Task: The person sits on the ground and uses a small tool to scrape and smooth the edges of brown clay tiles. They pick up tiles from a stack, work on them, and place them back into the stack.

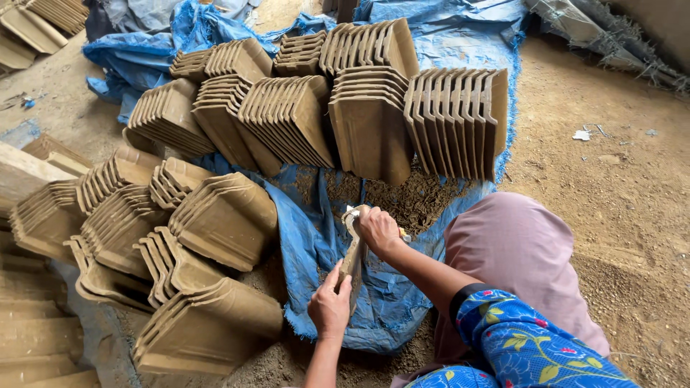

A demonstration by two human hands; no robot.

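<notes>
A single brown clay roof tile [352, 255] stands on edge over the blue tarp [309, 237], seen edge-on. My left hand [329, 307] grips its near lower end. At the tile's far upper end is my right hand [378, 231], closed around a small scraping tool with a pale tip that rests against the tile's rim. My right sleeve is blue with a flower print, and my knee in pink cloth [514, 251] lies to the right.
Several rows of stacked clay tiles [453, 118] lean on the tarp at the back. More tile stacks [215, 223] lie to the left and near front. Clay shavings [413, 201] litter the tarp. Bare dirt floor [611, 179] stretches to the right.
</notes>
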